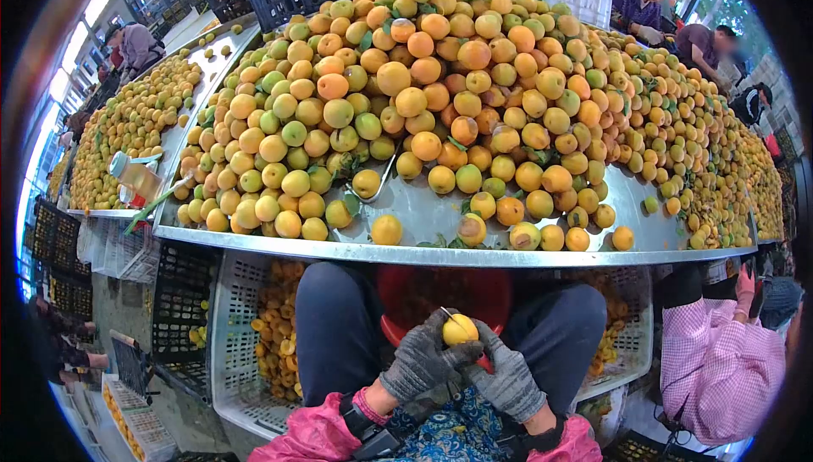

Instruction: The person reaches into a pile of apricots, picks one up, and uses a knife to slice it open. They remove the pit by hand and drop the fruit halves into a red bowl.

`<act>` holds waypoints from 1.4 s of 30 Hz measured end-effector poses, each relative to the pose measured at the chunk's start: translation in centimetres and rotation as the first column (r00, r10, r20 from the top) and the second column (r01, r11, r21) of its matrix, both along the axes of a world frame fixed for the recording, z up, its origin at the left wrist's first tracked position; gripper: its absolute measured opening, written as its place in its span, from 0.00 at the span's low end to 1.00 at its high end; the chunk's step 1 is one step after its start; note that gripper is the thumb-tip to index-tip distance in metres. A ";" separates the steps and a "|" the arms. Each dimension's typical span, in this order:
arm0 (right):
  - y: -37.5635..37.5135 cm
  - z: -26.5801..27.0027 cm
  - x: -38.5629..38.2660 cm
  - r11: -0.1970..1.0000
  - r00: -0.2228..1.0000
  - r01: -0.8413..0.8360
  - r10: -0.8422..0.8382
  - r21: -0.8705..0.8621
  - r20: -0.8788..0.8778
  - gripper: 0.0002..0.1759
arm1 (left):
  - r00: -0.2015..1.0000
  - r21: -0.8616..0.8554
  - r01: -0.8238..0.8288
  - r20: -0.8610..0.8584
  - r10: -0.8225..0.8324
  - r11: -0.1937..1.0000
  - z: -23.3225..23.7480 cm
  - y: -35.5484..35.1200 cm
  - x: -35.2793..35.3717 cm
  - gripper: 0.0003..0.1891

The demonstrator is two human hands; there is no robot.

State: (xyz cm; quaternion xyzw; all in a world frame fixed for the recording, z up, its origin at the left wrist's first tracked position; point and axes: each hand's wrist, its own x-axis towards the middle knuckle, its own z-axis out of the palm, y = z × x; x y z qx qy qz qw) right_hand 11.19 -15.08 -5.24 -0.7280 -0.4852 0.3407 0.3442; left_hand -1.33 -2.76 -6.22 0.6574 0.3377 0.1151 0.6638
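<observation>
Both my hands are gloved in grey knit and meet over my lap. My left hand (421, 364) is closed around a yellow apricot (460, 330), its fingers on the fruit's left side and underneath. My right hand (510, 381) grips a small knife by its red handle (485, 364), pressed close to the fruit's lower right. A thin metal edge crosses the top of the apricot; the rest of the blade is hidden. Just beyond the hands, between my knees, stands a red bucket (500, 288) with dark contents.
A metal table (406, 252) ahead carries a large heap of apricots (411, 102). White crates (222, 335) holding orange fruit pieces flank my legs. A plastic bottle (140, 178) lies at left. A person in pink checks (720, 360) sits at right; other people work around the tables.
</observation>
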 end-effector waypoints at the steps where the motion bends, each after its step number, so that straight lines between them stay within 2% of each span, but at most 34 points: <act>1: 0.0 0.4 -0.2 0.996 0.984 0.092 -0.089 0.011 -0.156 0.38 | 0.999 0.181 -0.034 0.013 0.033 0.983 0.2 0.0 0.0 0.28; 2: -0.1 0.9 -0.5 0.983 0.935 0.184 -0.173 0.006 -0.309 0.36 | 0.998 0.354 -0.069 0.028 0.063 0.933 0.4 0.0 -0.1 0.28; 3: -0.4 1.9 -0.3 0.984 0.936 0.180 -0.170 0.004 -0.309 0.36 | 0.997 0.352 -0.072 0.028 0.067 0.933 0.1 0.3 -0.4 0.28; 5: -0.9 3.9 0.6 0.953 0.875 0.260 -0.300 -0.154 -0.381 0.31 | 0.994 0.177 -0.085 -0.059 0.097 0.981 -0.6 1.1 -1.0 0.25; 6: -0.8 4.1 0.6 0.971 0.921 0.237 -0.226 -0.002 -0.316 0.29 | 0.998 0.086 -0.064 -0.010 0.065 0.994 0.2 1.1 -1.2 0.22; 7: -0.4 3.8 0.6 0.971 0.921 0.239 -0.228 -0.003 -0.315 0.29 | 0.998 0.085 -0.062 -0.009 0.063 0.994 -0.2 0.6 -1.4 0.22; 9: 0.7 2.6 0.3 0.995 0.964 0.040 -0.014 0.093 -0.265 0.30 | 0.963 -0.215 0.059 0.270 0.001 0.975 -1.0 -0.7 -1.7 0.23; 10: 0.9 3.0 0.2 0.997 0.965 0.032 -0.012 0.072 -0.262 0.33 | 0.997 -0.617 -0.023 0.043 0.063 0.787 -0.7 -0.8 -2.0 0.24; 11: 0.8 2.6 0.1 0.997 0.965 0.024 -0.003 0.075 -0.264 0.33 | 0.997 -0.614 -0.031 0.041 0.072 0.789 -0.6 -0.8 -2.2 0.24; 13: 0.6 1.4 0.0 0.994 0.994 -0.055 0.064 0.098 -0.090 0.34 | 0.998 -0.719 -0.025 -0.060 -0.027 0.694 -0.5 -0.8 -2.6 0.26; 14: 0.5 1.3 0.0 0.994 0.994 -0.057 0.066 0.098 -0.090 0.34 | 0.998 -0.719 -0.027 -0.061 -0.025 0.694 -0.9 -0.8 -2.9 0.26; 16: 0.7 1.6 -0.1 0.984 0.993 -0.119 0.116 0.134 0.034 0.34 | 0.999 -0.476 0.047 0.031 -0.036 0.878 -1.6 -0.6 -3.2 0.28; 17: 0.7 1.3 -0.2 0.984 0.992 -0.122 0.119 0.133 0.031 0.34 | 0.999 -0.477 0.044 0.029 -0.034 0.878 -1.8 -0.6 -3.3 0.28; 19: 0.8 0.5 -0.6 0.960 0.982 -0.142 0.105 0.243 0.159 0.33 | 0.982 -0.431 0.045 -0.145 -0.119 0.901 -0.6 -0.1 -2.9 0.27; 20: 0.9 0.4 -0.9 0.959 0.982 -0.143 0.107 0.245 0.155 0.33 | 0.982 -0.430 0.042 -0.149 -0.116 0.902 -0.9 -0.2 -2.7 0.27; 21: 1.0 0.3 -1.4 0.958 0.984 -0.106 0.062 0.267 0.169 0.32 | 0.995 -0.595 -0.073 -0.093 0.022 0.800 -1.5 -0.6 -2.4 0.26; 22: 1.1 0.1 -1.9 0.956 0.984 -0.067 0.016 0.287 0.178 0.32 | 0.984 -0.742 -0.162 -0.067 0.168 0.651 -2.4 -1.0 -2.2 0.25; 23: 1.1 0.0 -2.4 0.957 0.985 -0.064 0.016 0.282 0.171 0.32 | 0.983 -0.744 -0.167 -0.076 0.167 0.647 -4.3 -1.9 -2.4 0.25; 24: 1.3 -0.2 -2.8 0.974 0.991 -0.021 -0.010 0.227 0.135 0.31 | 0.966 -0.434 -0.190 0.079 0.247 0.881 -5.1 -2.5 -2.5 0.20; 25: 1.4 -0.4 -3.1 0.986 0.994 0.021 -0.038 0.165 0.100 0.31 | 0.934 -0.061 -0.248 0.248 0.256 0.967 -5.8 -3.0 -2.7 0.20; 26: 1.4 -0.7 -3.4 0.988 0.995 0.023 -0.038 0.154 0.093 0.31 | 0.994 -0.146 -0.105 -0.003 0.106 0.984 -6.8 -2.7 -3.3 0.25; 27: 1.6 -1.0 -3.6 0.975 0.994 0.079 -0.093 0.207 0.057 0.29 | 0.994 -0.158 -0.106 -0.011 0.105 0.982 -7.4 -3.2 -3.4 0.25; 28: 1.7 -1.3 -3.8 0.958 0.989 0.135 -0.145 0.254 0.019 0.26 | 0.989 -0.003 -0.146 -0.017 0.146 0.989 -8.5 -3.9 -3.3 0.25; 29: 1.7 -1.8 -4.1 0.934 0.980 0.194 -0.196 0.299 -0.023 0.24 | 0.983 0.155 -0.179 -0.019 0.185 0.972 -9.7 -4.6 -3.2 0.25; 30: 1.9 -1.8 -4.2 0.939 0.972 0.231 -0.212 0.255 -0.101 0.22 | 0.957 0.154 -0.291 0.056 0.285 0.944 -9.9 -4.9 -2.5 0.23; 32: 2.5 -0.9 -4.2 0.940 0.961 0.263 -0.235 0.217 -0.146 0.22 | 0.951 0.133 -0.307 0.076 0.299 0.942 -10.0 -4.9 -2.4 0.22; 33: 2.9 -0.4 -4.4 0.938 0.948 0.290 -0.255 0.189 -0.189 0.22 | 0.943 0.122 -0.327 0.102 0.315 0.937 -8.8 -4.5 -2.2 0.21; 34: 3.0 -0.9 -4.8 0.924 0.928 0.334 -0.288 0.183 -0.238 0.21 | 0.882 0.007 -0.439 0.192 0.430 0.898 -7.0 -3.8 -1.7 0.14; 35: 3.2 -1.2 -4.8 0.926 0.928 0.332 -0.286 0.180 -0.238 0.21 | 0.881 0.005 -0.442 0.190 0.433 0.897 -6.3 -3.3 -1.7 0.14; 36: 3.4 -1.4 -4.9 0.912 0.895 0.390 -0.345 0.123 -0.281 0.21 | 0.935 0.409 -0.353 0.190 0.300 0.841 -5.9 -3.0 -1.9 0.12; 37: 3.5 -1.6 -5.0 0.894 0.858 0.444 -0.404 0.063 -0.319 0.21 | 0.976 0.742 -0.215 0.134 0.174 0.635 -5.8 -2.9 -2.1 0.15; 39: 3.3 -2.4 -4.8 0.873 0.835 0.481 -0.431 0.076 -0.342 0.21 | 0.974 0.762 -0.210 0.108 0.199 0.613 -5.9 -2.7 -2.4 0.12; 41: 2.9 -2.9 -3.9 0.859 0.671 0.510 -0.421 -0.031 -0.610 0.24 | 0.989 0.418 -0.142 0.026 0.144 0.897 -6.1 -2.3 -2.7 0.14; 42: 3.0 -3.3 -4.1 0.846 0.624 0.533 -0.383 0.012 -0.681 0.28 | 0.986 0.297 -0.167 0.030 0.166 0.940 -5.1 -2.0 -2.5 0.13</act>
